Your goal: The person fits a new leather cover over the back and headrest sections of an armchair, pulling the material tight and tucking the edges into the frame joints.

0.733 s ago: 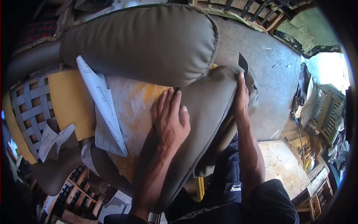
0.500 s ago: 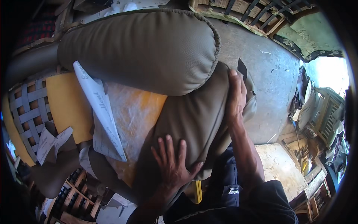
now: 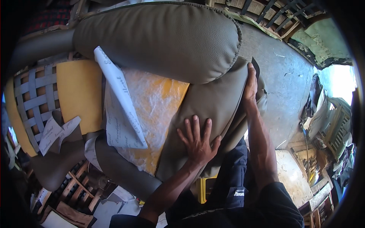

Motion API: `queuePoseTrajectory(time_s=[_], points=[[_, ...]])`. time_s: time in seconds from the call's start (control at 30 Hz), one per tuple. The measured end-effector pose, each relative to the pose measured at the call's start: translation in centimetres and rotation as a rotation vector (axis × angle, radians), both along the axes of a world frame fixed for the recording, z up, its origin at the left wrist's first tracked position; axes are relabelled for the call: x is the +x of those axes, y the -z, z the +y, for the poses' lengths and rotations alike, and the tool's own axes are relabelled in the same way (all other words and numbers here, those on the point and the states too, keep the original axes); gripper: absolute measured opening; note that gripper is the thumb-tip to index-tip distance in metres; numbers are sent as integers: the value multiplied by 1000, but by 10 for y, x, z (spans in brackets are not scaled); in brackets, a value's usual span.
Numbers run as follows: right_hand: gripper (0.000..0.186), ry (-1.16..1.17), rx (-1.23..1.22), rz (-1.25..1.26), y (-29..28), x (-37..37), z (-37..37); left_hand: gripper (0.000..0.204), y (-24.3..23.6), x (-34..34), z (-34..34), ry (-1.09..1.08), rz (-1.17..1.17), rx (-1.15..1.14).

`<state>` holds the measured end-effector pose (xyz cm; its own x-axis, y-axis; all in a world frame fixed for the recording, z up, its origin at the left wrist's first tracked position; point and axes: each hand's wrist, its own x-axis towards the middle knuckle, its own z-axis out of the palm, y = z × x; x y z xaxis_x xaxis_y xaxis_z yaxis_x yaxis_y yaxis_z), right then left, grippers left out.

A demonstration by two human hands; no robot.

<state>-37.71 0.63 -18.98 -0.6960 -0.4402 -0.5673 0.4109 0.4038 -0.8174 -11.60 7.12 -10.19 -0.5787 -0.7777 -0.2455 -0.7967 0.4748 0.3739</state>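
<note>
A sofa seat lies in front of me, its right part under a brown-grey leather cover [image 3: 216,93]. My left hand [image 3: 200,146] rests flat on this cover with fingers spread. Against the cover's right edge lies my right hand [image 3: 251,85], its visible finger stretched out and the others partly hidden. To the left, the cover stops and yellow foam [image 3: 178,91] topped with thin white wadding [image 3: 146,102] is bare. A folded leather flap [image 3: 123,102] with a pale printed backing stands over the wadding. The padded leather armrest [image 3: 163,41] runs along the far side.
Woven grey webbing [image 3: 36,100] and a yellow foam strip [image 3: 78,91] are at the left. Wooden frames [image 3: 275,13] stand at the far right, beyond the grey floor [image 3: 283,83]. A pale board [image 3: 291,171] lies right of me, and something yellow [image 3: 205,190] is by my legs.
The view has shifted, so the sofa sits higher and further right. My left hand stays spread on the cover; my right hand remains at its edge, with its finger straighter. More wadding and foam show.
</note>
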Motion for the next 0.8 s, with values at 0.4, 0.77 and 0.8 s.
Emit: queuePoseTrajectory(time_s=[0.4,0.77,0.8], points=[[73,2,-165,-84,-48,3,-10,68,-23,-4,-62,130,225,-44],[62,-528,102,404,-69,-27,-23,66,-1,-53,-81,165,126,-172],[61,-606,164,336,-67,-35,-25,67,7,-57,-87,166,136,-195]])
